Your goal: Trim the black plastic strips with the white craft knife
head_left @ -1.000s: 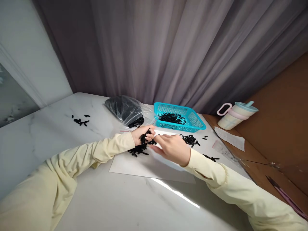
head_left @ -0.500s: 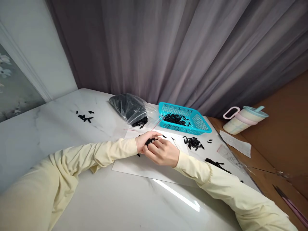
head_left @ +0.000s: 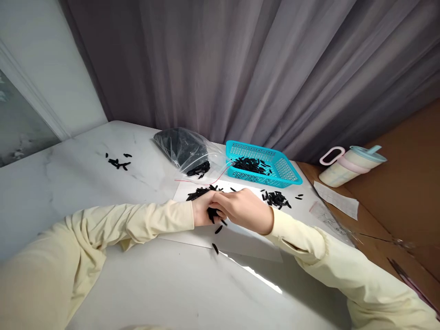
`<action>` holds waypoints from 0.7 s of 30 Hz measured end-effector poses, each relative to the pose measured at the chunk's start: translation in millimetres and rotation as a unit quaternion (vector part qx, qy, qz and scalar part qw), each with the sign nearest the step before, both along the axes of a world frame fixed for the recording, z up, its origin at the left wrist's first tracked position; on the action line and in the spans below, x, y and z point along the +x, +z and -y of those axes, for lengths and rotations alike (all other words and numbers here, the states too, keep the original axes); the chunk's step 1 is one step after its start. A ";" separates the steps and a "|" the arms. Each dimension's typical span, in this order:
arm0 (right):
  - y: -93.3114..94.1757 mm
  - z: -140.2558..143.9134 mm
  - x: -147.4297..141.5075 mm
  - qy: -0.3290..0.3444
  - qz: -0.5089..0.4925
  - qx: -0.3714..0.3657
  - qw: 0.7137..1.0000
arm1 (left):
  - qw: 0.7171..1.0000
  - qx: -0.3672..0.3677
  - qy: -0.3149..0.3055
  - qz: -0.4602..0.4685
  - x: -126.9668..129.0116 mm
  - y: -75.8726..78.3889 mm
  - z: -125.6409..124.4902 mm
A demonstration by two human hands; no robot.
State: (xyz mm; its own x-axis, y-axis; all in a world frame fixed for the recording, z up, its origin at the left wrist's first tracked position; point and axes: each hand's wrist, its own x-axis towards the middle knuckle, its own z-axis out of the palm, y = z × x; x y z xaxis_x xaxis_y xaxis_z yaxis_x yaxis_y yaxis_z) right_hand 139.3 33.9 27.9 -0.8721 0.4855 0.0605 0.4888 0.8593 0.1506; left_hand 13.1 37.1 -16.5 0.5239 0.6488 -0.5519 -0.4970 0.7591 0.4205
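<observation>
**Hands meet over black pieces**

At table centre, on the white sheet [head_left: 240,238], left hand [head_left: 202,211] curls around a clump of black pieces [head_left: 213,213]. Right hand [head_left: 244,208], at its 3 o'clock, pinches into that clump. Loose pieces [head_left: 217,238] lie at 6 o'clock, long axes toward the person.

- Looks like a room at home used for piecework, not a factory floor.
- White marble-look table [head_left: 103,192] against a plain wall, grey curtain [head_left: 257,68] hanging close behind.
- Small black parts [head_left: 275,198] in loose heaps, more in a zip bag [head_left: 182,149] and a teal basket [head_left: 285,172].
- Lidded drinking cup [head_left: 350,166] lying on brown cardboard [head_left: 395,201] at the side.
</observation>
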 end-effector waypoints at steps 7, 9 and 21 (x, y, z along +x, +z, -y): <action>27.0 -16.1 -2.5 -0.042 -0.063 -0.071 0.995 | 0.998 0.002 -0.059 0.024 -4.0 2.5 -5.8; 26.0 -10.0 5.8 -0.040 -0.092 -0.077 0.992 | 0.997 0.006 -0.069 0.031 -3.8 3.6 -7.8; -40.2 67.8 6.6 0.011 -0.237 -0.624 0.745 | 0.995 0.037 -0.060 0.071 -11.9 16.0 -26.1</action>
State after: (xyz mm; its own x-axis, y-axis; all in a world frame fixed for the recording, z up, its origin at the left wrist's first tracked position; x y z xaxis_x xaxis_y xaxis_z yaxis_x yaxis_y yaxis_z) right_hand 145.9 -33.9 -12.2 -0.9048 0.4078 -0.1230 0.2179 0.1949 -0.9563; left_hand 1.2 63.2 -0.5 0.6698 0.6128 -0.4193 -0.4630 0.7861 0.4094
